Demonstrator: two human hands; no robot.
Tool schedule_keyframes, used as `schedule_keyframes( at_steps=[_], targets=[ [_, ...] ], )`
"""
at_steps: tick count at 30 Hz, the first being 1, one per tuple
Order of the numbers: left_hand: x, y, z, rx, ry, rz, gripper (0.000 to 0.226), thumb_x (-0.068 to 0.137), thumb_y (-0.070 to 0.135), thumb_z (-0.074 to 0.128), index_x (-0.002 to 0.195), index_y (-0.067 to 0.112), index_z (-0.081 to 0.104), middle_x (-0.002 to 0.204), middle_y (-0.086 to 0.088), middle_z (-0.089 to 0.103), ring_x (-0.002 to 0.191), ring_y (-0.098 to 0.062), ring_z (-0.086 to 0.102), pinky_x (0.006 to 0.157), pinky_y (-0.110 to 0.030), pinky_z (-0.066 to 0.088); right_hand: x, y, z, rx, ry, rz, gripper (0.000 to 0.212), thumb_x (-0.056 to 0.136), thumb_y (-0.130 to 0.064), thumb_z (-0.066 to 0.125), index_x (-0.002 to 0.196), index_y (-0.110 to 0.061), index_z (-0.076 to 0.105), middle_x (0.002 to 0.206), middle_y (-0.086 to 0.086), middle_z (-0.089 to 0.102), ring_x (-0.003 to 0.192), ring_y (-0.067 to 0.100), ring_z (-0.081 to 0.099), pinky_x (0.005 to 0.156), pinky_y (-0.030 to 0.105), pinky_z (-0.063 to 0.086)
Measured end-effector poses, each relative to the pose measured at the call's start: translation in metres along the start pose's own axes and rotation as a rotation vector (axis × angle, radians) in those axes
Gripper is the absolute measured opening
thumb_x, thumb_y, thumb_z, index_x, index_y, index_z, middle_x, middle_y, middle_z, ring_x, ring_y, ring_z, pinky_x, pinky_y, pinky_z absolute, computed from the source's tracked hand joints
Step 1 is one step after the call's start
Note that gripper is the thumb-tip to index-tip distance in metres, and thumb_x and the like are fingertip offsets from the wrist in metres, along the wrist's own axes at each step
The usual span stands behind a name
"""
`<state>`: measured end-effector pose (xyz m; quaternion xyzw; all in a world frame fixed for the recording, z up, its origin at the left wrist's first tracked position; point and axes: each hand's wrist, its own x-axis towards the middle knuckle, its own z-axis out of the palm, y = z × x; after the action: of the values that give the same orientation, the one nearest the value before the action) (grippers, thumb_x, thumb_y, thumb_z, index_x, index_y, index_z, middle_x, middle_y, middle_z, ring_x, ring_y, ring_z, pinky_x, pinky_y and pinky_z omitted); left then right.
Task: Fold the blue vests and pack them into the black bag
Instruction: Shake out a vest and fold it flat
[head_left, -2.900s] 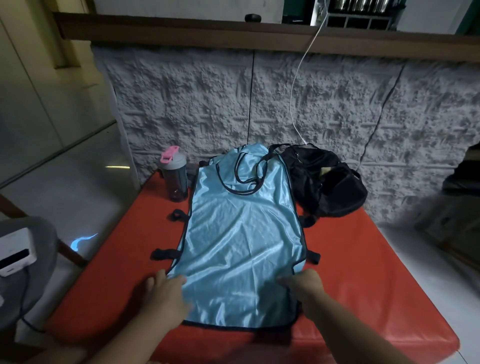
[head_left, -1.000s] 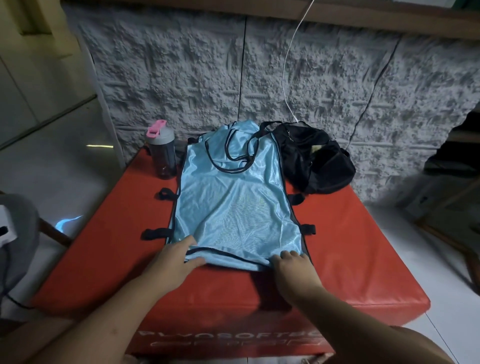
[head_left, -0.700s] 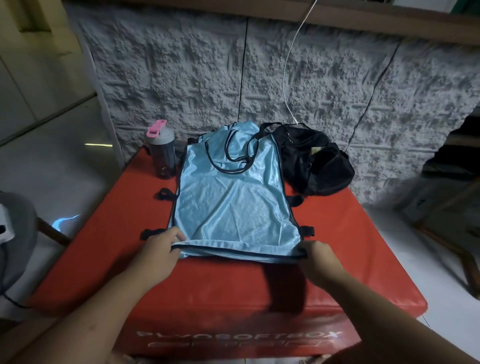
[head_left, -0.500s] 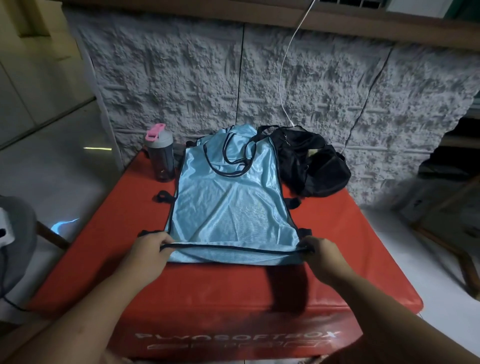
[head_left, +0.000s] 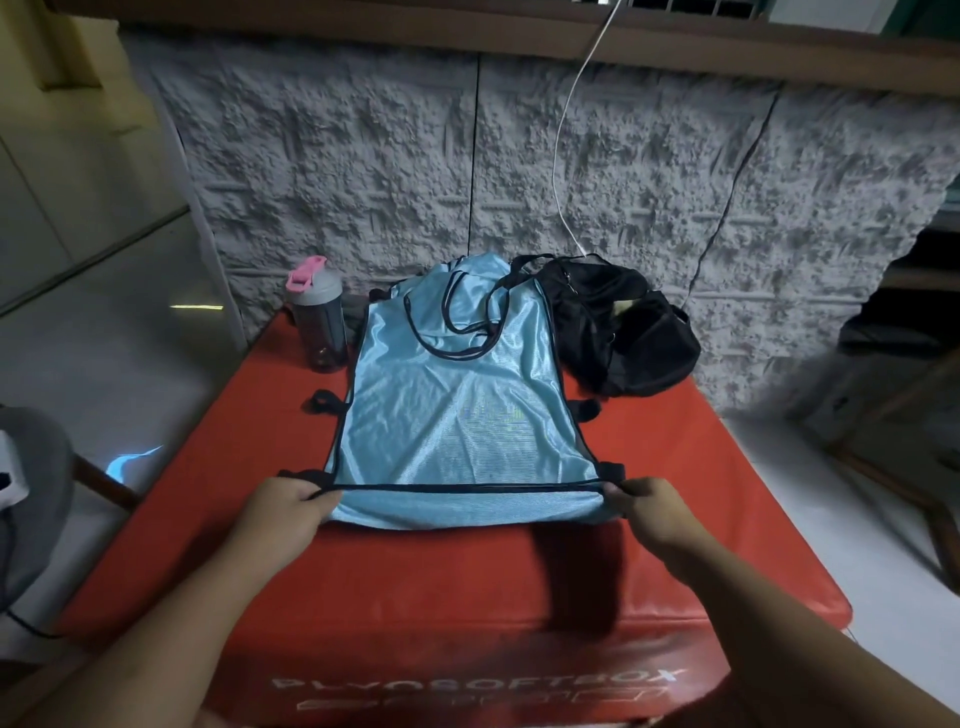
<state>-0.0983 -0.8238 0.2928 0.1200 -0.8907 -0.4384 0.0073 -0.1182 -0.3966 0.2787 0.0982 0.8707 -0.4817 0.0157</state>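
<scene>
Pinching the blue vest (head_left: 462, 415) hem corners, left hand (head_left: 283, 512) and right hand (head_left: 652, 512) grip light, slippery, limp cloth; black bag (head_left: 623, 332) lies beyond the vest

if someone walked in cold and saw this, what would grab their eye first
The shiny blue vest spread flat down the middle of the red soft box stands out most. Next, the left hand and right hand each pinch a near corner, lifting the black-trimmed hem taut. Behind, against the rough grey wall, sit the black bag on the right and a pink-lidded bottle on the left.
</scene>
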Motion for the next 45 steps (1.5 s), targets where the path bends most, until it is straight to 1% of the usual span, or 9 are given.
schedule_keyframes(
  at_steps=[3,7,14,17,23,28,33,37,45],
  targets=[
    [0.004,-0.003,-0.001,0.007,-0.008,0.023,0.034,0.088,0.018,0.074,0.060,0.004,0.061,0.049,-0.006,0.052,0.049,-0.015,0.046,0.057,-0.031,0.036,0.006,0.001,-0.002,-0.098,-0.011,-0.110,0.033,0.096,-0.017,0.067,0.072,0.006,0.065,0.058,-0.007,0.042,0.057,0.009,0.036,0.054,0.031,0.030],
    [0.010,-0.004,-0.003,-0.070,0.033,0.014,0.008,0.085,0.011,0.077,0.081,0.017,0.073,0.068,-0.003,0.073,0.067,-0.025,0.068,0.068,-0.039,0.052,0.012,-0.001,-0.008,-0.052,-0.068,-0.191,0.014,0.089,0.000,0.070,0.087,-0.010,0.079,0.068,-0.008,0.070,0.062,-0.002,0.052,0.060,0.016,0.043],
    [0.013,0.003,-0.010,-0.127,0.038,-0.042,0.012,0.089,0.011,0.074,0.077,0.011,0.074,0.075,-0.014,0.074,0.069,-0.022,0.062,0.065,-0.032,0.041,0.029,0.005,-0.015,-0.199,-0.084,-0.195,0.022,0.084,0.001,0.074,0.067,-0.012,0.071,0.057,-0.008,0.058,0.055,0.001,0.044,0.058,0.026,0.042],
    [0.011,0.008,-0.012,-0.124,0.042,-0.046,0.014,0.089,0.011,0.074,0.075,0.011,0.075,0.076,-0.014,0.074,0.069,-0.022,0.062,0.064,-0.032,0.040,0.032,-0.001,-0.013,-0.258,-0.079,-0.216,0.040,0.086,0.000,0.071,0.054,-0.021,0.057,0.047,-0.014,0.048,0.048,-0.001,0.041,0.051,0.018,0.035],
    [0.006,0.016,-0.017,-0.142,0.041,-0.070,0.016,0.089,0.009,0.073,0.073,0.008,0.076,0.079,-0.012,0.075,0.074,-0.021,0.063,0.066,-0.031,0.042,0.033,-0.002,-0.013,-0.199,-0.136,-0.244,0.032,0.097,-0.007,0.065,0.065,-0.013,0.064,0.054,-0.018,0.044,0.054,-0.002,0.037,0.054,0.021,0.033],
    [0.007,0.014,-0.019,-0.187,0.023,-0.116,0.015,0.089,0.009,0.073,0.075,0.010,0.078,0.070,-0.010,0.070,0.061,-0.019,0.053,0.060,-0.030,0.039,0.032,-0.008,-0.010,-0.219,-0.066,-0.203,0.050,0.103,-0.024,0.056,0.056,-0.021,0.037,0.053,-0.012,0.030,0.051,0.005,0.025,0.050,0.025,0.023],
    [0.007,0.014,-0.021,-0.176,0.026,-0.119,0.011,0.090,0.016,0.074,0.080,0.013,0.077,0.080,-0.025,0.071,0.054,-0.022,0.055,0.062,-0.033,0.045,0.031,-0.010,-0.013,-0.192,0.036,-0.283,0.036,0.099,-0.011,0.061,0.063,-0.007,0.061,0.051,-0.002,0.056,0.050,0.007,0.047,0.058,0.038,0.047],
    [0.007,0.019,-0.020,-0.187,0.069,-0.096,0.009,0.091,0.011,0.072,0.083,0.012,0.076,0.081,-0.018,0.073,0.046,-0.019,0.054,0.056,-0.027,0.045,0.036,-0.011,-0.009,-0.204,0.115,-0.290,0.021,0.094,-0.007,0.063,0.075,-0.013,0.068,0.057,-0.003,0.059,0.053,0.008,0.048,0.055,0.031,0.041],
    [0.013,0.026,-0.016,-0.212,0.105,-0.109,0.008,0.095,0.010,0.066,0.091,0.011,0.073,0.087,-0.006,0.072,0.053,-0.025,0.058,0.062,-0.030,0.047,0.043,-0.016,0.003,-0.205,0.039,-0.215,0.048,0.104,-0.016,0.051,0.059,-0.019,0.036,0.054,-0.012,0.032,0.057,0.011,0.028,0.055,0.037,0.025]
  ],
)
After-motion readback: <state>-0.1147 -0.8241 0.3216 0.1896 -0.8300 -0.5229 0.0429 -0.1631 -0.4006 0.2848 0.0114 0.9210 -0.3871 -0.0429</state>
